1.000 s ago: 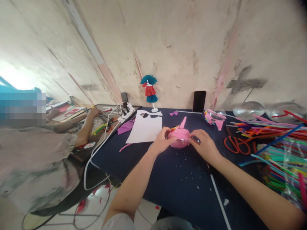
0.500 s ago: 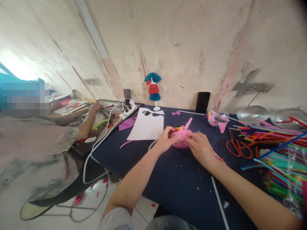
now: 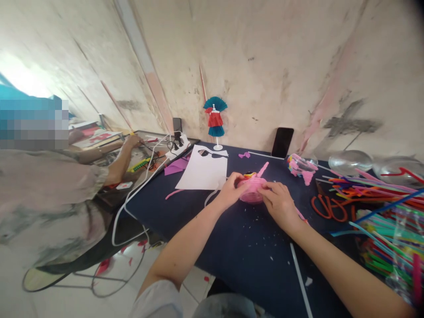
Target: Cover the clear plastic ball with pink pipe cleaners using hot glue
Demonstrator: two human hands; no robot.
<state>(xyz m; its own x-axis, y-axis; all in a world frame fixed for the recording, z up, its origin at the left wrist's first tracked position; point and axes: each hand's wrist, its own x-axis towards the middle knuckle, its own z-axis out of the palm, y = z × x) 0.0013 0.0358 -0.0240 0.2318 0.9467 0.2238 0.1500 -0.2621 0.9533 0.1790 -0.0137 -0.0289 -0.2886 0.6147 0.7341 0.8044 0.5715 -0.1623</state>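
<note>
A pink pipe-cleaner craft (image 3: 253,194) with a round body rests on the dark blue table between my hands. A pink fuzzy piece sticks up from its top, beside a small yellow and dark patch. My left hand (image 3: 232,191) is closed on its left side, thumb across the front. On the right side, my right hand (image 3: 280,203) presses with its fingertips and thumb together. My fingers cover parts of both sides. A second pink pipe-cleaner piece (image 3: 308,176) with a clear plastic part lies behind my right hand.
Orange-handled scissors (image 3: 329,208) and several coloured pipe cleaners (image 3: 387,247) lie to the right. White paper (image 3: 205,172) is at the left, with a paper-fan figure (image 3: 216,121) behind it. A phone (image 3: 282,142) leans on the wall. A co-worker (image 3: 59,190) sits at far left.
The camera view has shifted slightly. Both hands stay on the pink craft, with only a slight shift of the right fingers.
</note>
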